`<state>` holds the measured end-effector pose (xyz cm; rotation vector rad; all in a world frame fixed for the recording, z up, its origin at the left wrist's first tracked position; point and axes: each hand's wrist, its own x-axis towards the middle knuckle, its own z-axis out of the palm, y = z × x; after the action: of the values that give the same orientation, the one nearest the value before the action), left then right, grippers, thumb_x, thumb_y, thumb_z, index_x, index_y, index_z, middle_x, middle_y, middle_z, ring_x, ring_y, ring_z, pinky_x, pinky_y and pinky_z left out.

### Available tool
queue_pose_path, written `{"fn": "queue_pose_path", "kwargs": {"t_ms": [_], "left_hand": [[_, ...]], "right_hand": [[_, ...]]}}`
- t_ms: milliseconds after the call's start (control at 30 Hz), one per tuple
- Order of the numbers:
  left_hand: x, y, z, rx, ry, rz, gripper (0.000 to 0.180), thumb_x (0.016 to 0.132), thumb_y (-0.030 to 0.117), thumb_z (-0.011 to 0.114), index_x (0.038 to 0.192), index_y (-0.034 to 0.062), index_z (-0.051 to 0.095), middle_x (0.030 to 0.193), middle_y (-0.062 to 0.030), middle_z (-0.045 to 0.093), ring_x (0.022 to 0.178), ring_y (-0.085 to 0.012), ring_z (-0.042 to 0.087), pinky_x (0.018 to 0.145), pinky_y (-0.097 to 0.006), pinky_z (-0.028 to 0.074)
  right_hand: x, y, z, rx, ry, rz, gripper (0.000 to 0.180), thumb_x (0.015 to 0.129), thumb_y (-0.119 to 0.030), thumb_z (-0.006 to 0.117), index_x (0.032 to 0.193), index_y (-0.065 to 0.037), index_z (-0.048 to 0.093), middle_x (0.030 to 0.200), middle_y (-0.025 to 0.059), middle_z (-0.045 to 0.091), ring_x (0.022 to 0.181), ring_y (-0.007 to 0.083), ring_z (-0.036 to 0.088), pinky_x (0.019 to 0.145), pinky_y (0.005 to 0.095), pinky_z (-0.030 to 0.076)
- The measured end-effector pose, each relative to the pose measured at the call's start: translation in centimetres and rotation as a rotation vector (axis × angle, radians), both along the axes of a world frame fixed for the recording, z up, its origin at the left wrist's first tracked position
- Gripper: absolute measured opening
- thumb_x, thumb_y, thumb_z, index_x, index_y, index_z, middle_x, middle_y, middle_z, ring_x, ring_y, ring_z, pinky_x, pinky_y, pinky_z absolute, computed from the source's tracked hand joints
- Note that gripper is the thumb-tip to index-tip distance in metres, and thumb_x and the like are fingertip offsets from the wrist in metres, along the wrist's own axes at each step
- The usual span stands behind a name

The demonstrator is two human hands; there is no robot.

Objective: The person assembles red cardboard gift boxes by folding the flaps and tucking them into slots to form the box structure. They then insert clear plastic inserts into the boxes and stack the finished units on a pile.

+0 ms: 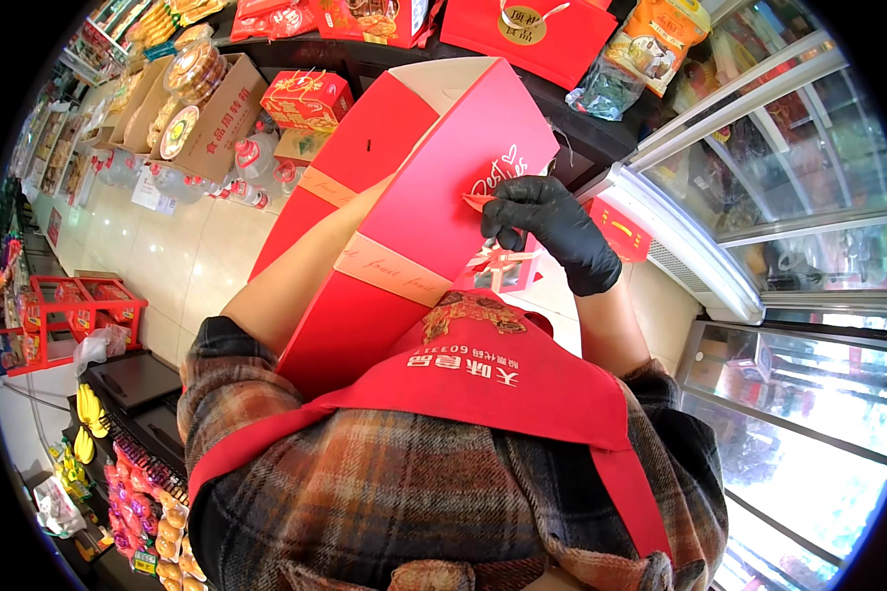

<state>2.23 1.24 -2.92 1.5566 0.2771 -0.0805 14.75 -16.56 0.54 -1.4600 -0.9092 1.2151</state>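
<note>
A tall red gift box (443,197) with an open top and a peach ribbon-like band stands tilted in front of my chest. My left forearm reaches in between its red panels, and the hand itself is hidden inside or behind them. My right hand (547,222), in a black glove, is closed beside the box's right panel. Between thumb and fingers it pinches a small red tab (477,202) at a slit in that panel, beside white lettering. Below the glove, a box with a pink bow (503,262) shows partly.
Red gift bags (522,39) and snack packages line the dark counter ahead. At left are a small red box (307,98), a cardboard carton (207,123) and plastic bottles (256,156) on the tiled floor. Glass-door coolers (788,148) stand close on the right; a red rack (84,315) is left.
</note>
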Motion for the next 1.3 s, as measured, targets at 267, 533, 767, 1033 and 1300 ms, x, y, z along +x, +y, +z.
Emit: {"fn": "queue_pose_path", "kwargs": {"t_ms": [267,533,767,1033,1300], "left_hand": [[0.0,0.6,0.3,0.038,0.000,0.027,0.028,0.087,0.017,0.053,0.107,-0.0018,0.058,0.092,-0.0040,0.062,0.082,-0.0088,0.057,0.068,-0.025,0.048],[-0.1,0.9,0.3,0.060,-0.004,0.032,0.027,0.087,0.017,0.053,0.107,-0.0018,0.058,0.092,-0.0039,0.062,0.082,-0.0087,0.057,0.068,-0.025,0.048],[0.1,0.6,0.7,0.071,-0.008,0.023,0.027,0.087,0.017,0.053,0.106,-0.0019,0.058,0.092,-0.0039,0.062,0.082,-0.0085,0.057,0.068,-0.024,0.048],[0.3,0.9,0.6,0.108,0.025,0.036,0.027,0.087,0.017,0.053,0.106,-0.0019,0.058,0.092,-0.0039,0.062,0.082,-0.0084,0.057,0.067,-0.024,0.048],[-0.1,1.8,0.1,0.157,0.070,0.028,0.026,0.087,0.016,0.053,0.105,-0.0020,0.058,0.091,-0.0038,0.062,0.081,-0.0082,0.057,0.067,-0.024,0.048]], "right_hand": [[-0.5,0.3,-0.2,-0.011,-0.028,-0.036,0.016,0.084,-0.011,0.055,0.075,0.000,0.063,0.062,0.0020,0.058,0.055,0.0070,0.052,0.050,0.0213,0.039],[-0.6,0.5,-0.5,0.032,0.047,-0.102,0.015,0.080,-0.010,0.052,0.073,-0.001,0.060,0.065,0.0036,0.057,0.053,0.0080,0.050,0.048,0.0220,0.036],[-0.2,0.5,-1.3,0.141,0.161,-0.154,0.015,0.078,-0.008,0.051,0.068,0.001,0.058,0.063,0.0059,0.056,0.048,0.0090,0.046,0.045,0.0224,0.034],[-0.2,0.7,-2.3,0.146,0.191,-0.224,0.016,0.078,-0.007,0.049,0.066,0.001,0.055,0.061,0.0072,0.054,0.044,0.0092,0.042,0.046,0.0229,0.034],[-0.8,0.8,-2.0,0.132,0.180,-0.265,0.015,0.079,-0.008,0.050,0.068,0.001,0.056,0.061,0.0063,0.054,0.044,0.0091,0.042,0.047,0.0225,0.033]]}}
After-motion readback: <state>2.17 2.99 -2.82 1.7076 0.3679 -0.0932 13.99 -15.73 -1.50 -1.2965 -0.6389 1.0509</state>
